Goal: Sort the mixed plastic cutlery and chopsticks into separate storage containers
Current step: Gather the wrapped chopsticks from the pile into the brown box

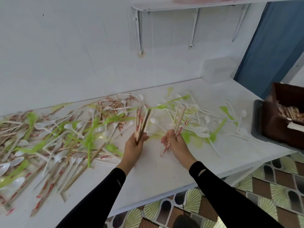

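My left hand (134,144) grips a bundle of chopsticks (141,120) that points up and away over the white counter (148,175). A second, smaller bundle of chopsticks (178,120) is held in my right hand (174,142), some of them with red-printed ends sticking out below the fist. A big mixed heap of green and white plastic cutlery and chopsticks (54,137) covers the counter's left half. A thinner scatter of spoons and forks (205,117) lies to the right. A brown container (279,127) at the right edge holds chopsticks.
The brown container sits in a dark grey tray (258,129) at the counter's right end. A clear plastic box (217,69) stands at the back right against the white tiled wall. Shelf brackets (139,30) hang above. Patterned floor tiles (263,195) lie below the counter's front edge.
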Motion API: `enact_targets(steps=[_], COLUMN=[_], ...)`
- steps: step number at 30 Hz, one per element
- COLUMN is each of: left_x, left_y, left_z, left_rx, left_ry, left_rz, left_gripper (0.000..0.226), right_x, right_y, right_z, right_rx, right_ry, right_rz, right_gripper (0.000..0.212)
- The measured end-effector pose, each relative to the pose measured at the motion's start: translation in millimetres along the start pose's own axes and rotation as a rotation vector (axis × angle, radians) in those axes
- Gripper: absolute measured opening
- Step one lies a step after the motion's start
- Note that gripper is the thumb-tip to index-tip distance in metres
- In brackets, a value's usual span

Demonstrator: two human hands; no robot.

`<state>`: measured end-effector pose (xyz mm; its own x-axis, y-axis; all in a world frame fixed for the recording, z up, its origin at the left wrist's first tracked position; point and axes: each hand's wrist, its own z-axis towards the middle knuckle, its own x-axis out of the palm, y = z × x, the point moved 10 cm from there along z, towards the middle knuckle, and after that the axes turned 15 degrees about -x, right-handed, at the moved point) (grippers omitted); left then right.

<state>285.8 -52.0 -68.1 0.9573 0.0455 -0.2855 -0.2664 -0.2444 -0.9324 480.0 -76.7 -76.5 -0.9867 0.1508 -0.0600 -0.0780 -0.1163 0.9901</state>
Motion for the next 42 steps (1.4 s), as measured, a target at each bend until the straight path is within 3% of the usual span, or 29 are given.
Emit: enact_targets(steps=[7, 11, 14, 18, 29, 35, 38, 42], left_x=[47, 122, 188, 266, 472, 561, 599, 634], left_y=[-73, -98, -122, -168, -264, -249, -218, -161], left_z=[2, -3, -11, -31, -65, -65, -59, -28], left_rx=[0.016, -0.200, -0.331, -0.330, -0.186, -0.120, -0.138, -0.065], left_ry=[0.206, 0.441, 0.634, 0.786, 0.924, 0.826, 0.828, 0.823], left_rz=[-0.082, -0.237, -0.435, -0.537, -0.291, -0.028, 0.224, 0.720], left_gripper=[0.015, 0.035, 0.023, 0.025, 0.014, 0.014, 0.035, 0.050], right_x=[-43, -85, -129, -209, -439, -523, -531, -513], right_y=[32, 56, 70, 82, 101, 64, 35, 23], right_z=[16, 29, 40, 53, 67, 49, 47, 55], right_rx=[0.203, 0.243, 0.217, 0.150, 0.026, 0.133, 0.259, 0.357], right_ry=[-0.036, -0.070, -0.102, -0.163, -0.474, -0.632, -0.562, -0.274], right_rz=[0.293, 0.423, 0.402, 0.314, 0.233, 0.051, -0.055, -0.327], right_gripper=[0.019, 0.011, 0.016, 0.019, 0.019, 0.020, 0.023, 0.028])
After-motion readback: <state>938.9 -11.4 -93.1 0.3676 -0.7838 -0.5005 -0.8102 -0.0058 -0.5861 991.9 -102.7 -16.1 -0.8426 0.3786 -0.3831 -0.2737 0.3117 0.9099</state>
